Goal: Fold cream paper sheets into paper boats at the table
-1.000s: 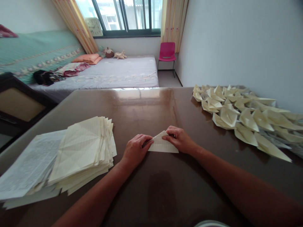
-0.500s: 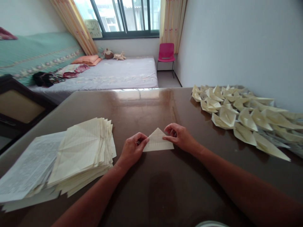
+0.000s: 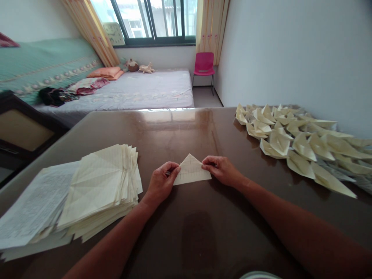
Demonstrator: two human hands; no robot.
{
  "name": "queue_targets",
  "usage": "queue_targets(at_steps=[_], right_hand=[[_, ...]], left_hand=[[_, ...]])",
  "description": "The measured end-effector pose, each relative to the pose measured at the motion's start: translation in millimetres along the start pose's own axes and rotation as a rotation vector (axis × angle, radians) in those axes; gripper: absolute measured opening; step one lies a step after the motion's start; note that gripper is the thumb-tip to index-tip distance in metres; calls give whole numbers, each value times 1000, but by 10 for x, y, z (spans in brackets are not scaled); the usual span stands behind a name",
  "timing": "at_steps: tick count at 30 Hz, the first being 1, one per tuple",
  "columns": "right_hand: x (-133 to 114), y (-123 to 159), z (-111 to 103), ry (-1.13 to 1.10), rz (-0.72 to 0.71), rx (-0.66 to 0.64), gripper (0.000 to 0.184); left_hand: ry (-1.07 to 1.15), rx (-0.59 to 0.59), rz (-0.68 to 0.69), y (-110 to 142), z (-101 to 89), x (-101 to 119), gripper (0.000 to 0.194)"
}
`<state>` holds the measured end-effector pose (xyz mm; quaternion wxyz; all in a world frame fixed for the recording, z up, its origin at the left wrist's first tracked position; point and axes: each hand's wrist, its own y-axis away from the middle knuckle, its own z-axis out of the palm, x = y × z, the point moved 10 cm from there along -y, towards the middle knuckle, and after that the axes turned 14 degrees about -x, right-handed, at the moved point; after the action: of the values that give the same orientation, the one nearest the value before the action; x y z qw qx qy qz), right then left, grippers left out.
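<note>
A folded sheet of lined cream paper point(image 3: 190, 169), its top a triangular peak above a straight lower band, is held at the middle of the brown table. My left hand point(image 3: 163, 179) pinches its left slanted edge between thumb and fingers. On the opposite edge, my right hand point(image 3: 222, 169) pinches the paper the same way, fingers curled. Left of my hands lies a thick stack of creased cream paper sheets point(image 3: 97, 182). Many folded paper boats point(image 3: 302, 145) sit in rows at the right.
Printed white sheets point(image 3: 37, 205) lie partly under the cream stack at the left. The glossy brown table point(image 3: 162, 135) carries everything. A whitish round rim point(image 3: 260, 275) shows at the bottom edge. Beyond are a bed point(image 3: 162, 89) and a pink chair point(image 3: 204, 65).
The folded paper has shifted slightly left and up. My right hand's fingers have closed onto its right edge; my left hand keeps its pinch.
</note>
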<state>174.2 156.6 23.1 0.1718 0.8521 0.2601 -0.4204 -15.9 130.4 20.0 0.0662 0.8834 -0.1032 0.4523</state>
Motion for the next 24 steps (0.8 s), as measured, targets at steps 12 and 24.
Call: queue_targets(at_steps=[12, 24], right_hand=[[3, 5, -6, 177, 20, 27, 25], [-18, 15, 23, 166, 6, -9, 17]], left_hand=[[-131, -44, 54, 29, 124, 120, 25], [-174, -47, 67, 10, 94, 71, 22]])
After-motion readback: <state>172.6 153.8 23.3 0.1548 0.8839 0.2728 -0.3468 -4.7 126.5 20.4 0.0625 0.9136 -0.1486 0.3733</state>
